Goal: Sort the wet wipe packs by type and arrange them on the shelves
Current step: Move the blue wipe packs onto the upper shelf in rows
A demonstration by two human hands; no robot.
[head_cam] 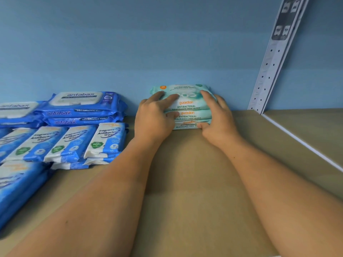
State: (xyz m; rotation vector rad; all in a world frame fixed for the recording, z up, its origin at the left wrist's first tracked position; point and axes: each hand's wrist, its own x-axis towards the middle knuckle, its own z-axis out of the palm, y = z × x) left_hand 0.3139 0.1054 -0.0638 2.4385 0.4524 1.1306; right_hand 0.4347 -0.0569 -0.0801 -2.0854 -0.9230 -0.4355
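Here, three stacked mint-green guardian packs (187, 108)

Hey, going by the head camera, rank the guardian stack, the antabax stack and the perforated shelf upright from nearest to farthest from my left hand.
1. guardian stack: held by the left hand, against the back wall.
2. antabax stack: just to that hand's left.
3. perforated shelf upright: far right, beyond the right hand.

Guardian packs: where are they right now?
Head view, centre: the Guardian packs are stacked against the blue back wall, right of the Antabax packs, gripped between the left hand and right hand.
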